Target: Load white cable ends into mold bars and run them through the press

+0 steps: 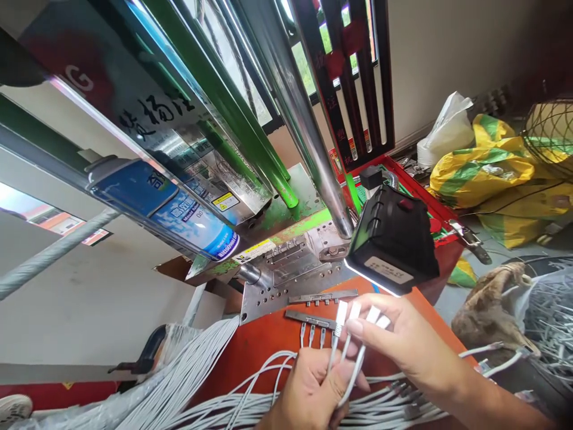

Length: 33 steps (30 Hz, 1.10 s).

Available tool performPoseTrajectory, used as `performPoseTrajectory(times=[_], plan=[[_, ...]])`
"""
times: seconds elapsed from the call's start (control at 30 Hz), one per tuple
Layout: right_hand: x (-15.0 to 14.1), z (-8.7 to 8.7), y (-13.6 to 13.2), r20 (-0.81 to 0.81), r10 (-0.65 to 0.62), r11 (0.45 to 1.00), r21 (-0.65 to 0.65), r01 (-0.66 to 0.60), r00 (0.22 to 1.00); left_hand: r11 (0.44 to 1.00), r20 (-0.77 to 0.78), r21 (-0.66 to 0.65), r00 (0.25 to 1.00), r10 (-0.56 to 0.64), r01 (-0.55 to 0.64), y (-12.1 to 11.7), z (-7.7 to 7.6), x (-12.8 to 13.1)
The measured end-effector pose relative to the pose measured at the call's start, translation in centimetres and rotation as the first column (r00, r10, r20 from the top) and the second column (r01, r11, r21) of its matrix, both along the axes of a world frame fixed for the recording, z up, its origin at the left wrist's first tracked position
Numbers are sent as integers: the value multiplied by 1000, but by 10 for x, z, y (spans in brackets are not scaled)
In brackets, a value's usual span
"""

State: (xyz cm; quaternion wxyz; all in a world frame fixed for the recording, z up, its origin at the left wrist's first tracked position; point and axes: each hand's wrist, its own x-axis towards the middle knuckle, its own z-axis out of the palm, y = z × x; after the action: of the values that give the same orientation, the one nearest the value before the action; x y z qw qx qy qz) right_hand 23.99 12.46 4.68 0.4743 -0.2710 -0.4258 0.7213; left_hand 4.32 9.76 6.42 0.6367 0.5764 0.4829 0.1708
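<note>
My left hand (313,382) is closed around several white cables (358,367) just below their ends. At the top of these cables, white moulded plugs (341,313) fan out. My right hand (403,337) pinches some of the plugs between thumb and fingers, touching the group from the right. Behind the hands, a dark metal bar (308,319) lies on the orange table (259,346) with several cable ends set along it. A second metal bar (322,297) lies just beyond. Loose grey-white cables (197,370) spread across the table under and beside my hands.
Beyond the table stands a press with a steel plate (264,301), a steel column (308,119) and green rods (250,125). A black lamp box (394,239) overhangs at right. A blue spray can (170,209) hangs left. Yellow-green bags (483,170) lie on the floor.
</note>
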Motion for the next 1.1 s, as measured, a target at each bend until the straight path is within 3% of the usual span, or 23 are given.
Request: performPoseTrajectory(times=[0.17,0.33,0.4,0.43,0.47,0.5,0.53,0.57,0.6,0.67,0.7,0.73,0.77,0.8,0.83,0.87,0.9,0.97,1.03,1.1], plan=[[3,-4,-4,55,-55,998,-3,55,997,1000,15,28,1000,10,-10,-1,2,1],[1,-3,-8,-49,-11,999,-45,8,999,997,-9,83,1000,0,1,-13,8,6],[4,-5,-8,-1,-55,997,-48,55,998,972,-11,232,999,-32,34,-16,9,-5],[7,-7,-9,41,-65,997,-38,67,997,930,-24,368,1000,-9,17,-14,10,-15],[10,-11,-9,92,-67,998,-16,68,994,850,-24,524,997,74,-51,-10,12,-29],[14,-16,-10,166,-72,997,25,68,984,725,3,669,977,213,-160,-2,14,-46],[17,-23,-10,272,-94,993,92,72,958,550,73,778,913,401,-303,7,16,-65],[19,-30,-10,397,-148,979,190,77,906,360,180,815,789,587,-455,16,17,-85],[19,-37,-10,520,-229,948,310,68,823,231,221,811,648,729,-537,24,18,-103],[14,-49,-10,683,-385,854,519,-41,620,138,110,867,453,885,-480,30,12,-128],[9,-54,-10,732,-428,812,569,-129,531,135,38,911,406,913,-389,25,6,-132],[2,-56,-9,769,-452,780,586,-217,453,164,-7,928,425,905,-333,16,-3,-129],[-6,-58,-7,798,-470,757,584,-292,378,242,-82,935,505,859,-260,3,-13,-121],[-14,-59,-6,817,-491,742,574,-346,303,385,-217,915,655,724,-122,-11,-23,-108],[-21,-60,-4,824,-515,733,566,-378,236,505,-378,858,775,507,89,-25,-33,-93],[-28,-61,-3,824,-535,728,561,-394,185,557,-490,794,798,350,243,-37,-41,-78],[-32,-62,-1,822,-547,728,561,-395,159,564,-550,752,797,250,342,-46,-48,-65],[-36,-66,1,820,-543,736,569,-366,182,550,-584,734,783,213,398,-52,-53,-49],[-30,-69,5,798,-538,741,602,-298,273,515,-577,752,789,213,411,-51,-50,-49],[-18,-69,12,754,-542,740,637,-214,371,458,-604,738,788,123,495,-49,-45,-58]])
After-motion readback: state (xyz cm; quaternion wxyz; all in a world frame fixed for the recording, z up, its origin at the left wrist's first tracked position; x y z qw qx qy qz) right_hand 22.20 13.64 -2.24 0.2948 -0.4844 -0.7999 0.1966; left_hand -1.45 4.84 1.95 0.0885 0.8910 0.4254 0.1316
